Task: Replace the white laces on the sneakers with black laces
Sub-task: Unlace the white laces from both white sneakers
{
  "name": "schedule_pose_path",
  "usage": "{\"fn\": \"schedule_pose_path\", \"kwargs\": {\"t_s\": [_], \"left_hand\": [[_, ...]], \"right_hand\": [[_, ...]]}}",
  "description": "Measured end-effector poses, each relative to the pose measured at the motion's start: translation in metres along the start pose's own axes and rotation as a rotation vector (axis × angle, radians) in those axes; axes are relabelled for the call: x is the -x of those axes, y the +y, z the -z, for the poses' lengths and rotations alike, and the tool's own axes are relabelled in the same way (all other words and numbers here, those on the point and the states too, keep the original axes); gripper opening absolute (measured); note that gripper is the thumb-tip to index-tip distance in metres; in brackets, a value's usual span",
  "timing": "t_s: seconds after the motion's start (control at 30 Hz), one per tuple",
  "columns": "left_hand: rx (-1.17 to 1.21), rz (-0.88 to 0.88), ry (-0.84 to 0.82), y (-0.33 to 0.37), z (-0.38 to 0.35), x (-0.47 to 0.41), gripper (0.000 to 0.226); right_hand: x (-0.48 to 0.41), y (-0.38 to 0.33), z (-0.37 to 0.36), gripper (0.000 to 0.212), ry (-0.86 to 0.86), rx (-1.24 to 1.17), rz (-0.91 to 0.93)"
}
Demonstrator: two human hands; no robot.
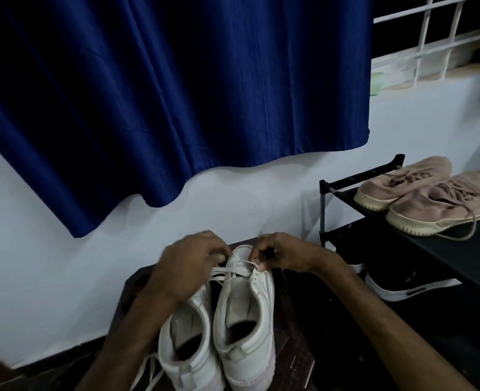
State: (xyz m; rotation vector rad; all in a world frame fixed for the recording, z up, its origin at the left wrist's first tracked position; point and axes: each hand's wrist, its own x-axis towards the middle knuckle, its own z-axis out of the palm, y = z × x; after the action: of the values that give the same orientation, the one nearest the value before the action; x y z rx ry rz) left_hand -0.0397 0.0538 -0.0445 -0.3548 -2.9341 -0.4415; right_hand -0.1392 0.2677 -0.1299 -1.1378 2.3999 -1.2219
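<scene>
Two white sneakers stand side by side on a dark surface, heels toward me: the left sneaker (pixel 186 345) and the right sneaker (pixel 245 311). A white lace (pixel 227 270) still crosses the lowest eyelets of the right sneaker near its toe. My left hand (pixel 193 263) has its fingers curled on the lace at the left side of that toe. My right hand (pixel 283 253) pinches the lace at the right-side eyelets. A loose white lace (pixel 148 371) trails beside the left sneaker's heel. No black laces are in view.
A black shoe rack (pixel 374 244) stands at the right with a pair of pink sneakers (pixel 427 193) on top and a black shoe (pixel 408 283) below. A blue curtain (pixel 162 94) hangs over the white wall behind the sneakers.
</scene>
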Motion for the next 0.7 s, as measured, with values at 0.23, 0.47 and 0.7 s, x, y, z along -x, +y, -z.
{"fn": "schedule_pose_path", "kwargs": {"t_s": [0.23,0.47,0.7], "left_hand": [[-0.133,-0.055,-0.228,0.031,-0.018,-0.023,0.015],[-0.265,-0.068,-0.034,0.026,-0.013,-0.018,0.013],[-0.200,0.255,0.225,-0.017,0.022,0.006,0.015]], "right_hand": [[0.003,-0.001,0.000,0.016,0.017,-0.007,0.025],[0.002,0.001,0.002,0.018,-0.009,-0.012,0.006],[0.002,-0.002,0.005,0.012,-0.018,0.025,-0.029]]}}
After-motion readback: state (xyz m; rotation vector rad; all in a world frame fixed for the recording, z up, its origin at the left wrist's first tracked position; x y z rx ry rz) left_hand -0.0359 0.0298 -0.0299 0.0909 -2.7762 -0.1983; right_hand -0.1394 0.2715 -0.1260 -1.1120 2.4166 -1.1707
